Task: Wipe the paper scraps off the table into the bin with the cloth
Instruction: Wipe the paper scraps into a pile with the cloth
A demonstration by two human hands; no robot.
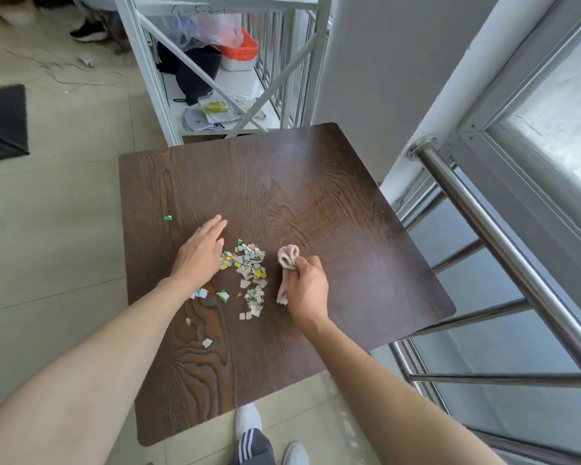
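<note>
A pile of small torn paper scraps [249, 273], white, green and yellow, lies near the middle of the dark wooden table [316, 203]. Stray scraps lie apart: one green piece [168, 217] far left and a few pale ones [207, 343] nearer me. My right hand [307, 290] is closed around a bunched pinkish cloth [287, 260], just right of the pile. My left hand [200, 251] rests flat with fingers extended, touching the pile's left side. A black bin [2, 124] stands on the floor at the far left.
A white metal shelf [215, 78] with bags and clutter stands behind the table. A steel railing [503, 250] and window run along the right. My feet in white shoes [248, 421] are below the table's near edge. Tiled floor lies to the left.
</note>
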